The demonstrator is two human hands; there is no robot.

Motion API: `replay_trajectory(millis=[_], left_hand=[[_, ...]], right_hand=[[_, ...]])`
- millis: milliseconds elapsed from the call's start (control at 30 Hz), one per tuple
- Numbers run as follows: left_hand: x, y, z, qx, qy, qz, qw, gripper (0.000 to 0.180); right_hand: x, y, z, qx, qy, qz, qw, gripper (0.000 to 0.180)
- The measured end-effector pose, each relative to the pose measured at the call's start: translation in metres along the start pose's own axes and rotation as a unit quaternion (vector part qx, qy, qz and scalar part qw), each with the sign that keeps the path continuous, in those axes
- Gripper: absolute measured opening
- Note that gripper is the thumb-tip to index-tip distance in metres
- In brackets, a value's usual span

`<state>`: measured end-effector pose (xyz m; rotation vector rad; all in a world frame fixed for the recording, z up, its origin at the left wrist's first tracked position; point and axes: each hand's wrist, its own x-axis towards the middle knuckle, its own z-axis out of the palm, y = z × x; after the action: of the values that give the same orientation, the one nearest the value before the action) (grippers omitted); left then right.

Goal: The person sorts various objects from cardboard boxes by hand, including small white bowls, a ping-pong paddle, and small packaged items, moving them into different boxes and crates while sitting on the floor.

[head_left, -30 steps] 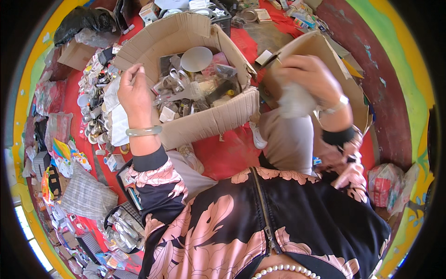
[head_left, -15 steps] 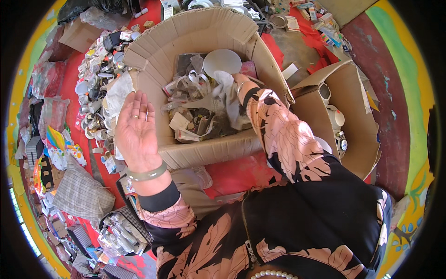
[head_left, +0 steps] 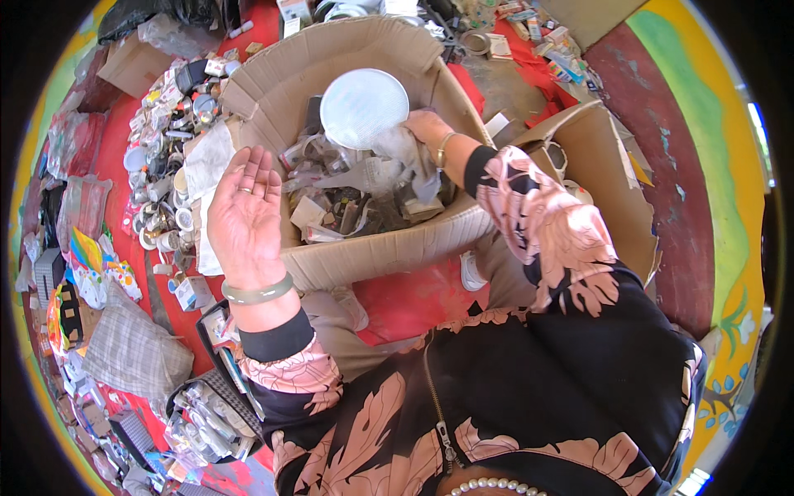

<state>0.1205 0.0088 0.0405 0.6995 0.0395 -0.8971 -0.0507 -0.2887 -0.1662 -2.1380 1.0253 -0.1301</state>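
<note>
A big open cardboard box [head_left: 389,248] stands in front of me, full of scrap packaging and bits of metal. My right hand [head_left: 423,126] reaches into it and grips crumpled clear plastic wrap [head_left: 397,153] beside a round white lid [head_left: 364,107] that stands tilted above the scrap. My left hand [head_left: 246,217] hovers palm up over the box's near left corner, fingers spread, holding nothing. A pale bangle sits on that wrist.
A second cardboard box [head_left: 608,190] stands to the right with small items inside. Many small jars, tins and packets [head_left: 165,190] lie on the red mat at left, with a grey checked cloth [head_left: 132,351] nearer me. A painted wall curves along the right.
My right hand left the right box and reached into the big box, lifting plastic wrap by the white lid. My left hand turned palm up and stays over the box's near corner.
</note>
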Motion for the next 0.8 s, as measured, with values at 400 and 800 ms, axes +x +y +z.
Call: replay_trajectory(millis=[400,800], left_hand=[[0.031,0.002,-0.038,0.040,-0.180,-0.096,0.978,0.024],[0.035,-0.033,-0.047,0.225,0.020,-0.091,0.970,0.035]], right_hand=[[-0.306,-0.024,-0.264,0.313,0.347,0.019,0.884,0.015],[-0.716,0.264,-0.282,-0.100,0.480,0.611,0.621,0.038]])
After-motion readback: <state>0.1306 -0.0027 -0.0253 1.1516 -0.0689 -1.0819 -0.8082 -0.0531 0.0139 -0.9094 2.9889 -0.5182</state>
